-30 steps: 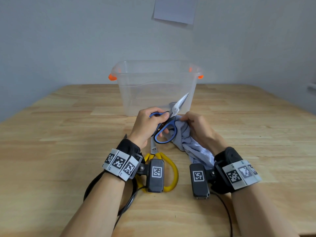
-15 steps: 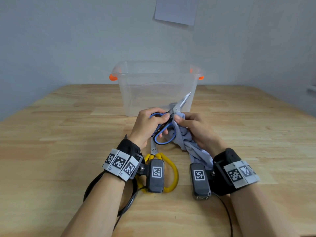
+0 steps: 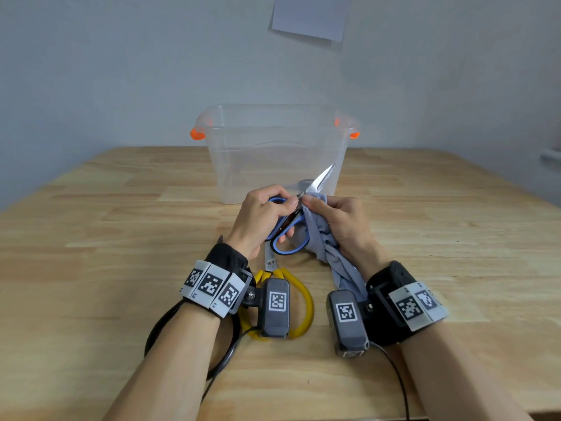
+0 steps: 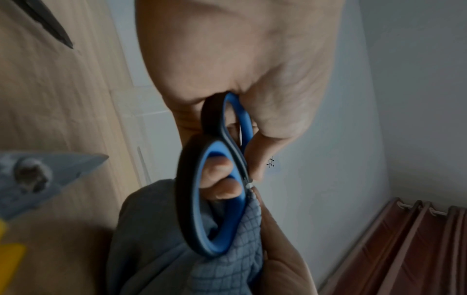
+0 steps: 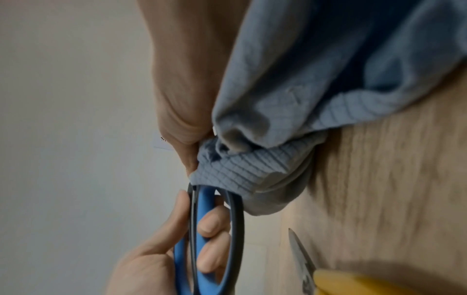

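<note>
My left hand [image 3: 267, 214] grips the blue-handled scissors [image 3: 291, 232], fingers through the handle loops [image 4: 215, 199], blades [image 3: 318, 180] pointing up and away toward the box. My right hand [image 3: 337, 220] holds a bunched grey-blue cloth [image 3: 321, 238] and presses it against the scissors near the pivot. In the right wrist view the ribbed cloth [image 5: 252, 163] sits right above the blue handles [image 5: 207, 229]. The blades look closed together.
A clear plastic box [image 3: 276, 153] with orange latches stands just behind the hands. Yellow-handled scissors [image 3: 300, 296] lie on the wooden table [image 3: 106, 268] under my left wrist. A black cable loops near my left forearm [image 3: 158, 335]. A paper hangs on the wall [image 3: 309, 16].
My right hand with the cloth has moved up along the scissors from the handles to the base of the blades. The scissors tilted slightly more upright.
</note>
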{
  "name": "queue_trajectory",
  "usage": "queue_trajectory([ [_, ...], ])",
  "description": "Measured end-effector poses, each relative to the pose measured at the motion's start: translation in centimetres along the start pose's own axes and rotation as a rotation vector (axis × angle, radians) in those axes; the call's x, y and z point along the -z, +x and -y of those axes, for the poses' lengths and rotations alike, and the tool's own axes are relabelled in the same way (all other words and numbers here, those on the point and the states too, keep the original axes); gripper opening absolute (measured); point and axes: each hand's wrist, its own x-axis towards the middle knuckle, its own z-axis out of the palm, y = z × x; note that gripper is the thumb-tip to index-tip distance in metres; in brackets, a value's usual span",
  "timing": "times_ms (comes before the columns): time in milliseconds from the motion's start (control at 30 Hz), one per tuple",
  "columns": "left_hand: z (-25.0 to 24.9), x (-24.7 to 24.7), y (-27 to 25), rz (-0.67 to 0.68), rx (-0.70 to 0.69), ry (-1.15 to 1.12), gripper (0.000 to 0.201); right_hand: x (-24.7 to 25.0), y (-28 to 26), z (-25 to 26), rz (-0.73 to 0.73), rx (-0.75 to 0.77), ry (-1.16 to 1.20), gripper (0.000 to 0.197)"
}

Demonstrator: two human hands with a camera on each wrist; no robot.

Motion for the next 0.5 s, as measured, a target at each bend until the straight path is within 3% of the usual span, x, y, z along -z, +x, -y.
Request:
queue_trajectory([
  [333, -0.15, 0.04, -0.20, 0.002, 0.010, -0.050, 0.020, -0.23, 0.24, -0.15, -0.097, 0.010, 0.020, 0.048],
  [500, -0.47, 0.26, -0.19, -0.064, 0.031, -0.116, 0.015, 0.32, 0.34, -0.17, -0.098, -0.062, 0.224, 0.054],
])
